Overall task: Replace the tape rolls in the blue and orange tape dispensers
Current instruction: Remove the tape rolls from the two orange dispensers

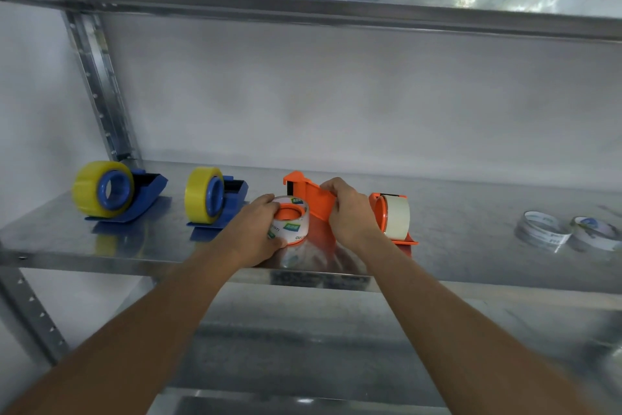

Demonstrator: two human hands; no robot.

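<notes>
- Orange plastic is sitting mid-shelf: the orange dispenser (308, 197) is being steadied by the right hand (350, 212), whose fingers are curling round its body.
- Touching that dispenser's left side, the left hand (257, 229) is gripping a clear tape roll (291, 224) on an orange core, resting on the metal shelf (471, 239).
- Just right of it, a second orange dispenser (392, 217) is carrying a pale roll; well left, two blue dispensers (114, 192) are holding yellow rolls.
- Judging by this, the orange reload is underway; next, the core probably needs seating in its cradle.
</notes>
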